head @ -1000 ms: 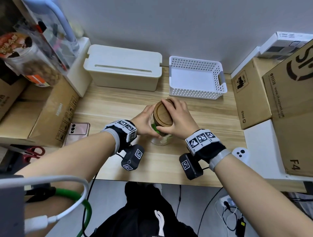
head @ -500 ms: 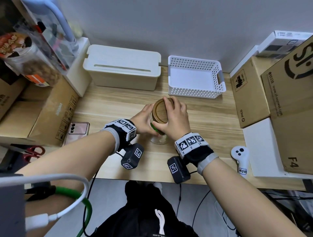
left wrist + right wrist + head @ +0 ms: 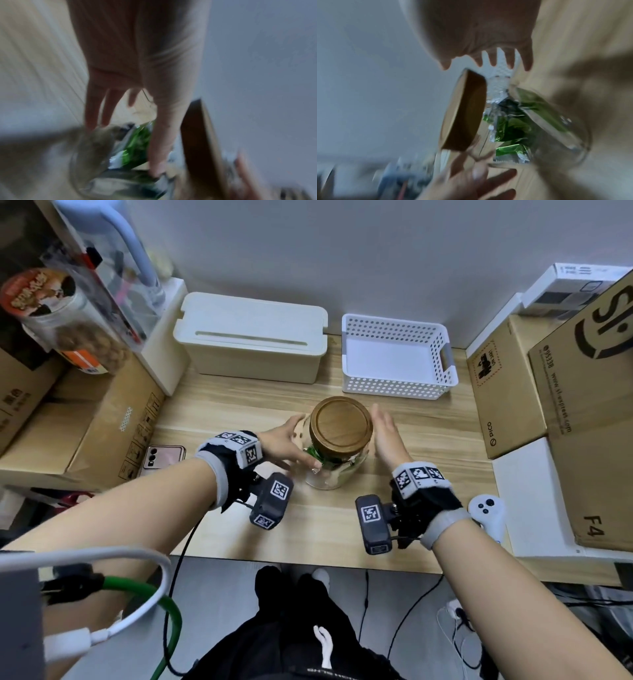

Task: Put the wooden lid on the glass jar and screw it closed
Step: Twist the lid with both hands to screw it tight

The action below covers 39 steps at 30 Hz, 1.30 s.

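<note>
The glass jar (image 3: 330, 475) stands upright mid-table with green packets inside, and the round wooden lid (image 3: 342, 424) sits flat on its mouth. My left hand (image 3: 284, 443) is at the jar's left side with fingers stretched out; its thumb touches the glass low down. My right hand (image 3: 387, 436) hovers just right of the lid, fingers straight, off the wood. The blurred left wrist view shows my left hand (image 3: 137, 60), jar (image 3: 120, 155) and lid (image 3: 197, 135). In the right wrist view my right hand (image 3: 479, 33) spreads above lid (image 3: 465, 112) and jar (image 3: 547, 121).
A white perforated basket (image 3: 394, 357) and a white lidded box (image 3: 253, 337) stand behind the jar. Cardboard boxes flank the table at right (image 3: 503, 392) and left (image 3: 85, 422). A phone (image 3: 161, 457) lies left, a white controller (image 3: 486, 511) right.
My right hand has let go of the lid and drawn off to its right with fingers straightened. My left hand has loosened from its grip on the jar's side.
</note>
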{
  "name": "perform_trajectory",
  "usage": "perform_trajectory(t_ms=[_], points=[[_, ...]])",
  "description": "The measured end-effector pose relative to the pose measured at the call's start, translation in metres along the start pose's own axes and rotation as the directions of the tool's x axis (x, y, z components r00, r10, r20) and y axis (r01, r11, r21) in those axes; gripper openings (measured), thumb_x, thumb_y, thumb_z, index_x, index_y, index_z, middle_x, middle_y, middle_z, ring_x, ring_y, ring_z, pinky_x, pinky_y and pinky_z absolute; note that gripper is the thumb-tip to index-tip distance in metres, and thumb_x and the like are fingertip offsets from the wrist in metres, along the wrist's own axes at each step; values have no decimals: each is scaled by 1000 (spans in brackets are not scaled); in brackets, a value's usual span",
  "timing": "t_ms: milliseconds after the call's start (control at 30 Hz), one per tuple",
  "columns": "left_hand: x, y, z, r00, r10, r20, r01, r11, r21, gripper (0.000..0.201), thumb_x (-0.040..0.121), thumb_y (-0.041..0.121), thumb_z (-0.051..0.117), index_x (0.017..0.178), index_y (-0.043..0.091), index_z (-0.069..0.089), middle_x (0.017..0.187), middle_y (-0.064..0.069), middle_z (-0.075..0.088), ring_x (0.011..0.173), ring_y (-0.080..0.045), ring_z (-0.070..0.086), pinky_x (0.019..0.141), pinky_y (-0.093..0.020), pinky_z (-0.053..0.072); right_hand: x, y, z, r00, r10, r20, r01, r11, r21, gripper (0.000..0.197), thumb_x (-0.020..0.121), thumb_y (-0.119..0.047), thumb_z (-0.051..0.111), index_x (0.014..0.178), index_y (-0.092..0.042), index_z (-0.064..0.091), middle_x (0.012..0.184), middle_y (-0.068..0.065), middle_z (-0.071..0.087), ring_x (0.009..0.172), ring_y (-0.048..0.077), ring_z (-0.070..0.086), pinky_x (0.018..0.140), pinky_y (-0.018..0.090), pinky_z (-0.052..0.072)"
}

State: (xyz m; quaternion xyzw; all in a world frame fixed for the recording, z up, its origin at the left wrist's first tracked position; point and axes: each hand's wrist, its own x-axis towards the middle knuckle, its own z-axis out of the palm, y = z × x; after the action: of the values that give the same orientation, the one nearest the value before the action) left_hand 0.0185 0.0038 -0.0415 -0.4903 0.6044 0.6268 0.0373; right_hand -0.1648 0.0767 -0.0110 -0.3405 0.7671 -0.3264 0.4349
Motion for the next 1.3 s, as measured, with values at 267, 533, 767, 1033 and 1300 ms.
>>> perform_trajectory(t_ms=[267,533,767,1033,1300], points=[[3,12,-9,994,-106,3,104,969,-224,65,83,-7,31,140,24,37,136,-20,48,73,-32,66,67,-33,58,-1,11,8,943,269,193,-325,864,383,67,92,-60,24,132,-13,50,130,14,58,114,30,54,100,47,42],[14,24,-9,990,-126,-70,115,982,-147,59,86,2,33,138,30,39,82,-6,51,65,-22,62,61,-28,52,14,2,7,938,285,197,-343,848,404,70,92,-60,22,141,-14,40,145,11,47,133,32,43,109,52,34],[9,26,-8,988,-149,-43,136,968,-209,57,82,-1,33,120,40,45,96,6,57,86,-25,62,64,-23,43,24,3,6,940,287,186,-340,847,408,69,91,-61,25,142,-16,38,147,8,44,133,31,42,109,51,35],[12,18,-4,990,-123,-74,100,962,-255,62,84,-3,31,135,32,41,129,4,51,84,-19,64,63,-23,43,25,20,2,943,290,164,-332,860,388,56,94,-55,26,137,-25,47,145,3,49,121,24,50,111,49,35],[15,18,-1,976,-162,-147,127,966,-227,56,87,2,34,135,29,40,82,5,54,75,-16,61,63,-24,45,26,26,-2,938,313,148,-345,874,342,55,97,-48,29,135,-15,50,139,5,55,89,16,60,87,38,47]])
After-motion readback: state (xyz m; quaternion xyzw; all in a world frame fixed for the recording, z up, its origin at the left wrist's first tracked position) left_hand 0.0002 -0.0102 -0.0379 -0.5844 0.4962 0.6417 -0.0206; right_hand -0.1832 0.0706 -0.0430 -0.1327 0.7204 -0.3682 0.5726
